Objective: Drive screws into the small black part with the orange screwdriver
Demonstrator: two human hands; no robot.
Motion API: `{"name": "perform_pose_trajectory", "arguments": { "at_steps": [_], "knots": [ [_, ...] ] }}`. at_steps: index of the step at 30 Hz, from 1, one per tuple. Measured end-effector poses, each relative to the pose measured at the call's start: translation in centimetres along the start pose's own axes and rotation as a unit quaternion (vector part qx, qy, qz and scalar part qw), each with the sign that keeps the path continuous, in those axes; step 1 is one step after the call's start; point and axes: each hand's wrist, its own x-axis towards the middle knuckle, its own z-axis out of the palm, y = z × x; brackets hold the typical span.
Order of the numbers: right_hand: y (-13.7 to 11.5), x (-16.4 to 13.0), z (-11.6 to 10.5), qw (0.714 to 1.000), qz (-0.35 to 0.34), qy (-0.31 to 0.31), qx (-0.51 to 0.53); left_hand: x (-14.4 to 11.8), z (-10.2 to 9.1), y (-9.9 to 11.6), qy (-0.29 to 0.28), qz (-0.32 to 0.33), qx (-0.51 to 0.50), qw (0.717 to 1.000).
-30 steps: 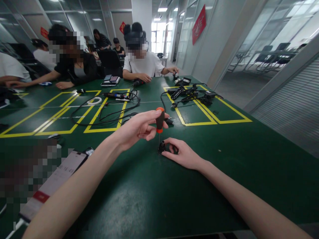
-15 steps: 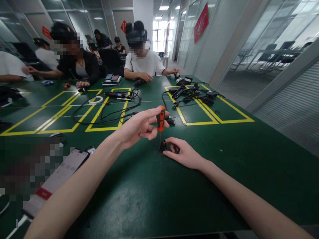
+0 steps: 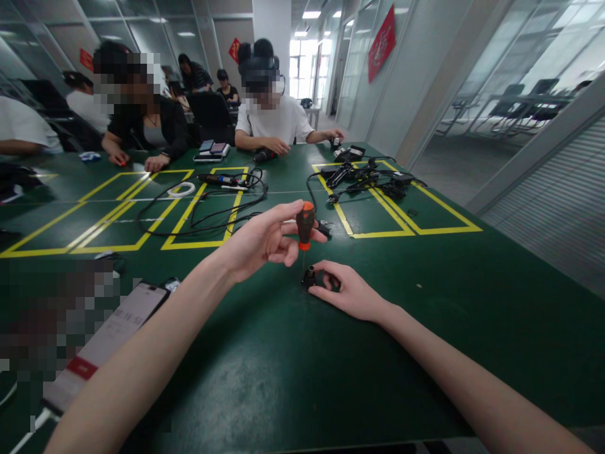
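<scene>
My left hand (image 3: pixel 262 243) grips a small screwdriver (image 3: pixel 305 228) with an orange and black handle, held upright. Its thin shaft points down into a small black part (image 3: pixel 309 278) that rests on the green table (image 3: pixel 293 372). My right hand (image 3: pixel 347 291) lies on the table just right of that part, with the thumb and forefinger pinching it in place.
Black cables (image 3: pixel 203 214) and a white ring (image 3: pixel 181 190) lie inside yellow taped boxes beyond my hands. More black parts and cords (image 3: pixel 366 176) sit at the far right. A phone (image 3: pixel 101 347) lies at my left. Several people sit along the far edge.
The screwdriver handle has turned slightly in my left fingers while staying over the black part. A person at the far left moved a hand across the table.
</scene>
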Motion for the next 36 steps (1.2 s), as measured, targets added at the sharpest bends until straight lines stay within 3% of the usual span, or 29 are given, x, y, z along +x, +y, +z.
{"name": "perform_pose_trajectory", "arguments": {
  "at_steps": [26,36],
  "knots": [
    [0.10,0.03,0.04,1.000,-0.004,0.002,0.005,0.01,-0.20,0.02,0.019,0.009,0.024,0.999],
    [0.15,0.01,0.01,1.000,-0.001,0.000,-0.002,0.10,-0.14,-0.06,-0.002,0.006,0.011,1.000]
  ]
}}
